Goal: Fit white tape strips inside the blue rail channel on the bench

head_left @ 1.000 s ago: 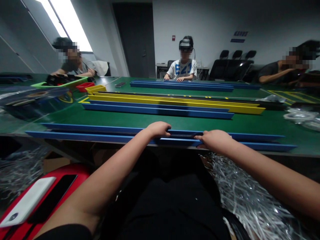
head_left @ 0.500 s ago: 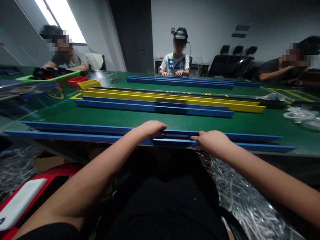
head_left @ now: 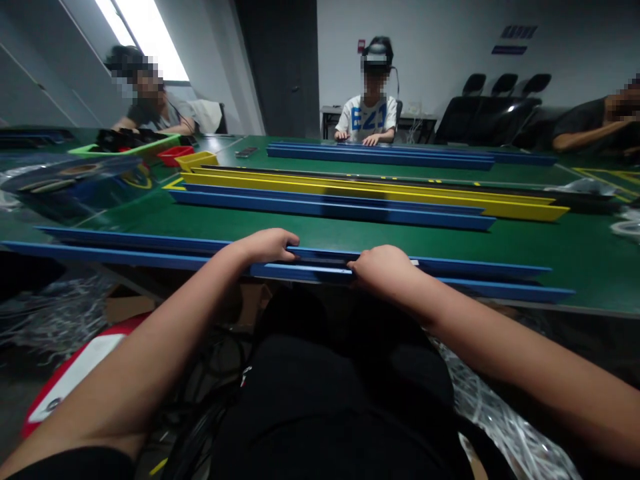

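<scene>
A long blue channel (head_left: 490,288) with two raised walls and a dark inside lies along the near edge of the table. My left hand (head_left: 267,245) rests over it left of centre, its thumb and forefinger curled at the far wall. A short way to the right, my right hand (head_left: 385,267) is closed on the same channel, fingertips pointing into the groove. A small white piece shows behind the right hand; what it is, I cannot tell. The undersides of both hands' fingers are hidden.
Beyond lie another blue channel (head_left: 320,207), a yellow channel (head_left: 530,208) and further blue channels (head_left: 380,155). Yellow (head_left: 197,161), red (head_left: 176,156) and green (head_left: 85,151) trays stand at the left. Co-workers sit around the green table (head_left: 280,230).
Both hands have moved left along the near channel. The channel itself has shifted left against the table, while the view has turned slightly left.
</scene>
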The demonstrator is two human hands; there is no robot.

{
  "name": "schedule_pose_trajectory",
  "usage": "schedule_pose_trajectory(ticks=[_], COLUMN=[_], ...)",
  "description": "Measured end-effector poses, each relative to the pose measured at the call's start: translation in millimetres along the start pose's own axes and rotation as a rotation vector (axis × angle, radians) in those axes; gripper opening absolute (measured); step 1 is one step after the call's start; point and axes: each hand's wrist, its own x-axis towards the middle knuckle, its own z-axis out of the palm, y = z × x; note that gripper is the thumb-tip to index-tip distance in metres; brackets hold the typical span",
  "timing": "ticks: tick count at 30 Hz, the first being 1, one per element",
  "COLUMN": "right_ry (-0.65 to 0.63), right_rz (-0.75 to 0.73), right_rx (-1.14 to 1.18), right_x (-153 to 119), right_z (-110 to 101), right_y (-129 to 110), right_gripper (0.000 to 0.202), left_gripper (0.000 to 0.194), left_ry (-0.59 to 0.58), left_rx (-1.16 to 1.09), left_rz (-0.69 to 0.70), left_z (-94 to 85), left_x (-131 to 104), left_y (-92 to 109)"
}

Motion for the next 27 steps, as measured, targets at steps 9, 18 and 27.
schedule_pose_trajectory(ticks=[9,18,27], right_ry=[0.11,0.085,0.031], right_rz=[-0.07,-0.125,-0.149], right_rx=[-0.03,-0.003,-0.085], right_x=[-24.3,-46.5,-64.6], right_z=[-7.9,-11.4,-1.9], right_y=[23.5,67.3,75.9], right_gripper=[0.046,0.044,0.046], left_gripper=[0.026,0.023,0.024], left_ry=[0.059,0.054,0.063], left_rx=[0.019,0.018,0.008], left_rz=[-0.018,-0.017,0.012], left_z=[-0.5,-0.9,-0.8], left_x=[-0.3,-0.7,-0.8], left_y=[3.2,3.3,0.5])
